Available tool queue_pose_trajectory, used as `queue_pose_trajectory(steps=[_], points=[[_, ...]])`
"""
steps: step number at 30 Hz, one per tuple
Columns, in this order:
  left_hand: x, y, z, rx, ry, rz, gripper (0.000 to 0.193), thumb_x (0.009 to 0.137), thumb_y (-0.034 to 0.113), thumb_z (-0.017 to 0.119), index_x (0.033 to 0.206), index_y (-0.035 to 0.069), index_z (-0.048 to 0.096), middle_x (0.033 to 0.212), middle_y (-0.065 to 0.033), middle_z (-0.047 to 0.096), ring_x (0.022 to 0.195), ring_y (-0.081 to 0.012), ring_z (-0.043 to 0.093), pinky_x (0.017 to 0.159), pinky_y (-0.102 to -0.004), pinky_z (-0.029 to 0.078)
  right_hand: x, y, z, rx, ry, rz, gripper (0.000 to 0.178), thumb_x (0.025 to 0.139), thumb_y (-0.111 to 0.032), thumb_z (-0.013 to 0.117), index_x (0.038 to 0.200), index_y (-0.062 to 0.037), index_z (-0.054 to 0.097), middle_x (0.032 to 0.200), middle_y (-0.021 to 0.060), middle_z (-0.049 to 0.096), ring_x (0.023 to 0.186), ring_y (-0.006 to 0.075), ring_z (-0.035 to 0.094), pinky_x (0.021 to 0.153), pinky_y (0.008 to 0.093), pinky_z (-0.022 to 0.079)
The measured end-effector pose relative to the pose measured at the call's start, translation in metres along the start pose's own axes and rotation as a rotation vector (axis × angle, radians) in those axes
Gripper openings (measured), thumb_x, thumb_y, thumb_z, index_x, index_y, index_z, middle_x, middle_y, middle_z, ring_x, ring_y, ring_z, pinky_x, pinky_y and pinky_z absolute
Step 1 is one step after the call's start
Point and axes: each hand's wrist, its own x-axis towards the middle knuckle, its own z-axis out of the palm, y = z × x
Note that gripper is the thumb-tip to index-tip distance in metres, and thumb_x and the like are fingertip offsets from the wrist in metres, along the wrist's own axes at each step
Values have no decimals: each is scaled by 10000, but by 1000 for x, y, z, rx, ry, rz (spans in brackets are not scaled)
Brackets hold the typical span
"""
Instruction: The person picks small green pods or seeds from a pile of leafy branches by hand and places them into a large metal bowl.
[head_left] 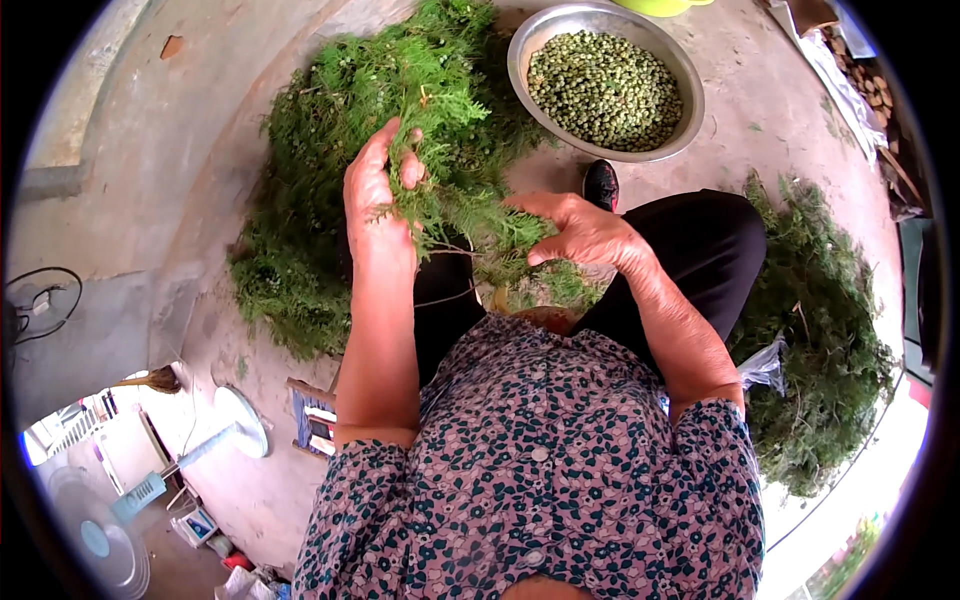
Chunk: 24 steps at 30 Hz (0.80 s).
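Left hand (383,185) partly closed, thumb and fingers curled about a feathery evergreen branch (440,205), which is raised above the lap between both hands. Right hand (587,230) faces it from the other side, thumb and forefinger parted in a C around its outer sprays; whether they press on it, cannot tell. Foliage: flat, lacy, scale-like, bright green, on thin brown twigs. Large heap of cuttings (290,290) lies on the floor beyond and beside the left hand, texture dense and tufted; second heap (810,340), duller green, sits right of the person, crumpled clear plastic (765,366) at its near edge. Shiny metal basin (693,105), round with a rolled rim, stands ahead and holds many small, roundish green pieces (605,90). Floor (765,120) smooth, pinkish-grey, dusty. Shirt (540,440) printed with small dark flowers; trousers (700,230) plain black. Lower left: pale-blue plastic fan (140,495), panel markings too small to read.
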Motion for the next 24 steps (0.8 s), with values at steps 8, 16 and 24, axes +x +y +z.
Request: queue_pose_trajectory(steps=[8,16,24], points=[[8,0,4,-204,22,15,323,821,191,588,1064,-9,514,806,-74,579,643,-137,526,560,-242,402,9,18,42,-351,41,5,321,705,-72,635,1017,-24,577,997,158,578,971,299,532,862,361,411],[-6,-27,-18,605,-329,485,320,776,75,623,1087,29,562,1021,-66,591,927,-116,540,783,-248,443,17,10,19,-174,266,-137,207,710,0,612,915,9,585,817,139,599,778,267,584,701,327,452],[-27,-39,-9,1271,-641,597,545,676,-27,544,1204,58,443,936,-163,569,880,-271,561,773,-342,449,16,-20,13,-87,282,-115,164,673,5,605,837,-4,609,812,145,612,781,293,590,700,347,458]])
